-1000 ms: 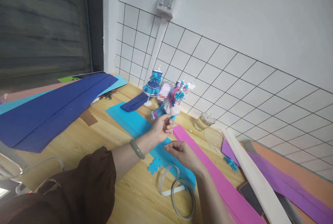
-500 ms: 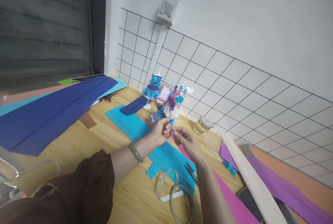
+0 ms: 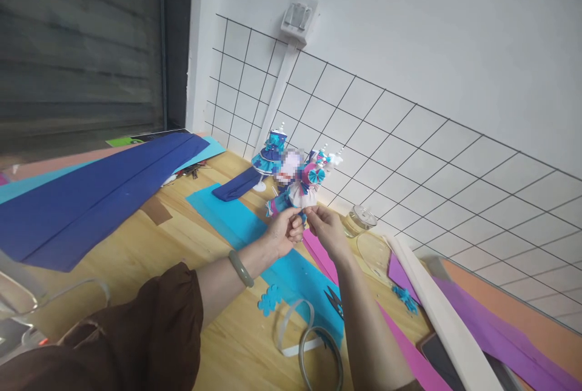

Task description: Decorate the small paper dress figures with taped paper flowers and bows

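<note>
My left hand (image 3: 286,233) has its fingers curled, with thumb and index meeting at the front. My right hand (image 3: 326,232) pinches close beside it, fingertips nearly touching the left ones. Whatever lies between the fingertips is too small to make out. Directly behind them is a miniature dress with a pale ruffled skirt (image 3: 302,194) and a pink top bearing a blue pleated fan (image 3: 316,176). The fingertips overlap its hem; whether they touch it I cannot tell. A blue miniature dress (image 3: 269,154) stands on a small white stand to the left.
Blue crepe paper (image 3: 236,221) runs under my wrists. Black scissors (image 3: 334,302), blue paper flowers (image 3: 270,300), a tape ring (image 3: 321,359) and a white strip (image 3: 286,351) lie nearer. A glass jar (image 3: 360,220) is on the right, by the wall grid (image 3: 391,130). Dark blue paper (image 3: 104,197) covers the left side.
Both hands have risen slightly, and the right hand has turned more upright, its fingertips now in front of the pale skirt's hem. The whole view has shifted slightly.
</note>
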